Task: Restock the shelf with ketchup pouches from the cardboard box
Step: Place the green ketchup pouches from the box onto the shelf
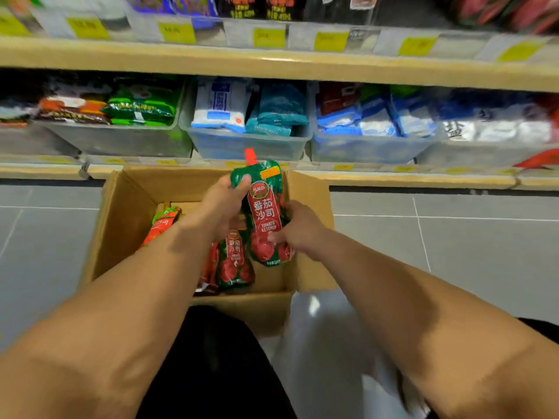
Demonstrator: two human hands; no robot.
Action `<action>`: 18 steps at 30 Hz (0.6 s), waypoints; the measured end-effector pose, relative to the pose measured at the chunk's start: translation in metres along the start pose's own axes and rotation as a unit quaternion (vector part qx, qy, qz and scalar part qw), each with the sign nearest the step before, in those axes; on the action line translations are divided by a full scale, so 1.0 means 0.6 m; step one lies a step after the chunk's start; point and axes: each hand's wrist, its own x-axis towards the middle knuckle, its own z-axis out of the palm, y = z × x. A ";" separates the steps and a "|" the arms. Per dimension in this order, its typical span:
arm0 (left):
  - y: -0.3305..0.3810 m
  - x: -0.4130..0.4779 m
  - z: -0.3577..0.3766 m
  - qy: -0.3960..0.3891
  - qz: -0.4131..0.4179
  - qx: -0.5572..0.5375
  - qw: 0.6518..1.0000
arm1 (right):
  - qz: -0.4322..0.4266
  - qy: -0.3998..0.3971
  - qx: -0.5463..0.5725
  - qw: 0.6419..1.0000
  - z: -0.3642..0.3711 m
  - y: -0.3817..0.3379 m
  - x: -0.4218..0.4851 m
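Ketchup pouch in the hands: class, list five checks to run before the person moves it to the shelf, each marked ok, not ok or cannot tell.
1. Left hand grips the ketchup pouch near its top: ok.
2. Right hand holds its lower part: ok.
3. Red cap on the spout: ok.
4. Ketchup slot on the shelf: cannot tell; the clear bins in view hold other packets.
5. More pouches left in the cardboard box: ok.
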 end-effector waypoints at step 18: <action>0.264 -0.072 0.367 -0.037 0.247 -0.002 0.968 | -0.194 0.265 0.109 0.938 -0.452 -0.056 -0.063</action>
